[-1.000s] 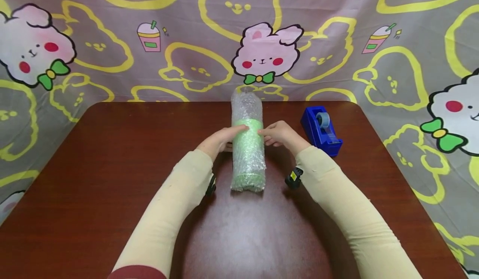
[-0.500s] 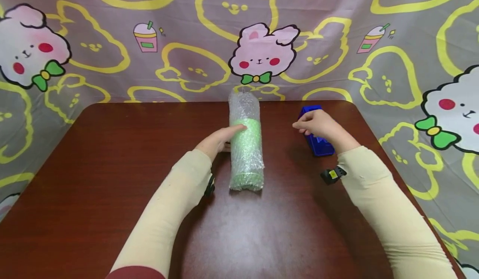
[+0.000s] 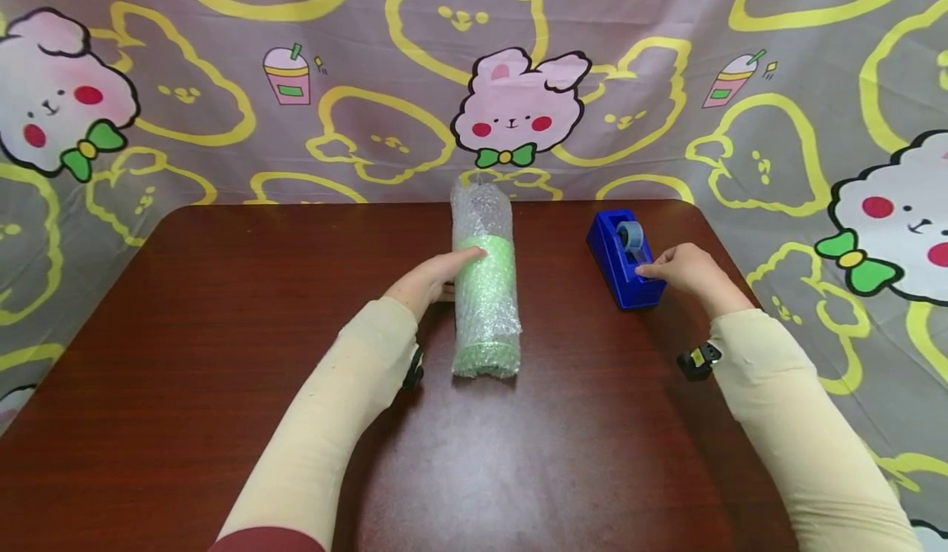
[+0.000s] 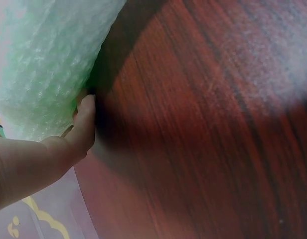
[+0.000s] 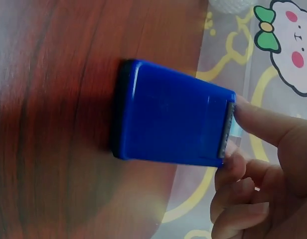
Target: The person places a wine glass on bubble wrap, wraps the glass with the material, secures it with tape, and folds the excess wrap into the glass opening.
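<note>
A long green cylinder wrapped in bubble wrap [image 3: 486, 305] lies on the table, pointing away from me. My left hand [image 3: 433, 276] grips its left side, thumb over the top and the other fingers low along the side. In the left wrist view, fingers [image 4: 82, 127] reach to where the bubble wrap meets the tabletop. At the right stands a blue tape dispenser [image 3: 629, 276] with a roll of clear tape [image 3: 631, 238]. My right hand [image 3: 689, 268] is at its front end; in the right wrist view, thumb and forefinger take the tape's end by the serrated cutter [image 5: 228, 129].
The dark reddish wooden table [image 3: 296, 289] extends around both things. Behind it and to the right hangs a cartoon-printed cloth [image 3: 370, 58]. Each wrist carries a small black camera, one of them a wrist camera [image 3: 699, 360] under the right sleeve.
My right hand has left the wrapped cylinder, passed to the right over the tape dispenser and come to its cutter end. My left hand has stayed on the cylinder.
</note>
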The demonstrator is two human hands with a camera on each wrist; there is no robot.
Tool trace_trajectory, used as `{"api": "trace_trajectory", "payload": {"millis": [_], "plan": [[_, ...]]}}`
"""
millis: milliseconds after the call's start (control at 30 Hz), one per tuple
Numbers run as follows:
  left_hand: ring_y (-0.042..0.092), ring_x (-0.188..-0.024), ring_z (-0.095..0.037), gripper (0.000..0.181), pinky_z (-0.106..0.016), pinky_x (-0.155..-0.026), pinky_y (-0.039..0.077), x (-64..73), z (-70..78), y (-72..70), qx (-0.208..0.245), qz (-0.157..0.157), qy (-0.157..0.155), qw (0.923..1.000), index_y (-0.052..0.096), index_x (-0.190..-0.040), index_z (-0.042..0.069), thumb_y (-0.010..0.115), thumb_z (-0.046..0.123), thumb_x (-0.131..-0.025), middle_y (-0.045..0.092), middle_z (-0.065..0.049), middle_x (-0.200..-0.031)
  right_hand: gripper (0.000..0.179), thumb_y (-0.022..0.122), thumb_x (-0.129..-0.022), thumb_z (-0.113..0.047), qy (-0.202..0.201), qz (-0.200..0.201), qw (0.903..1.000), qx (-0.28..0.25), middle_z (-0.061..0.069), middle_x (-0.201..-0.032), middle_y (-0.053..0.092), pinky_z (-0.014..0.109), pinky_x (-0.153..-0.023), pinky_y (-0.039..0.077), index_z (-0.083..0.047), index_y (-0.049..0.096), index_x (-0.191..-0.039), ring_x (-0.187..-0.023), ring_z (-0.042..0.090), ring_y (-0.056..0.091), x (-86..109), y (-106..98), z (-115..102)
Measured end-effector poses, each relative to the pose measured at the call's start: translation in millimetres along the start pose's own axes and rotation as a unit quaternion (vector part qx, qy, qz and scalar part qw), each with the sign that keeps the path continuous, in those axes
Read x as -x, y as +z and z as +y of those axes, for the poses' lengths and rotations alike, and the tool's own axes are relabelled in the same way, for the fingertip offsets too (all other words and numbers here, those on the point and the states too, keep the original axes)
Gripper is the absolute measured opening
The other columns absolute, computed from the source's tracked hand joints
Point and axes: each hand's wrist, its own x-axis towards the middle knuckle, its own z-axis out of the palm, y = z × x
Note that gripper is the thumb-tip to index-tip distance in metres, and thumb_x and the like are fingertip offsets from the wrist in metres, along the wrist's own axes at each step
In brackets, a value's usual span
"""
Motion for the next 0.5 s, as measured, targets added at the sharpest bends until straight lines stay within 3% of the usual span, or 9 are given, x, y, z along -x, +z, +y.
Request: {"api": "trace_trajectory", "payload": {"millis": [133, 333, 500], "plan": [[0.046, -0.116, -0.024, 0.075, -0.036, -0.103, 0.040, -0.5, -1.0, 0.2, 0.002, -0.003, 0.000, 1.0000, 0.027, -0.145, 0.010, 0.055, 0.049, -0.087, 0.037, -0.011, -0.141, 0.042, 0.062, -0.088, -0.038, 0.009, 0.019, 0.9995, -0.024, 0.012, -0.086, 0.062, 0.035, -0.068, 0.043, 0.004, 0.067, -0.086, -0.088, 0.029, 0.051, -0.3, 3.3, 1.3], [0.045, -0.121, -0.025, 0.077, -0.037, -0.104, 0.039, -0.1, -1.0, -0.4, -0.002, -0.002, 0.004, 1.0000, 0.025, -0.146, 0.010, 0.055, 0.050, -0.087, 0.035, -0.011, -0.143, 0.053, 0.061, -0.088, -0.043, 0.044, 0.018, 0.9966, -0.067, 0.024, -0.113, 0.058, 0.042, -0.077, 0.048, 0.007, 0.062, -0.104, -0.094, 0.032, 0.054, -1.6, 8.4, 3.0], [0.044, -0.122, -0.024, 0.077, -0.036, -0.105, 0.039, 0.0, -0.8, -0.4, 0.001, -0.002, 0.004, 1.0000, 0.025, -0.146, 0.009, 0.055, 0.050, -0.087, 0.035, -0.010, -0.144, 0.047, 0.063, -0.088, -0.038, 0.045, 0.021, 0.9892, -0.137, 0.005, -0.084, 0.062, 0.036, -0.073, 0.054, 0.007, 0.060, -0.102, -0.070, 0.017, 0.054, -1.7, 10.9, 5.5]]}}
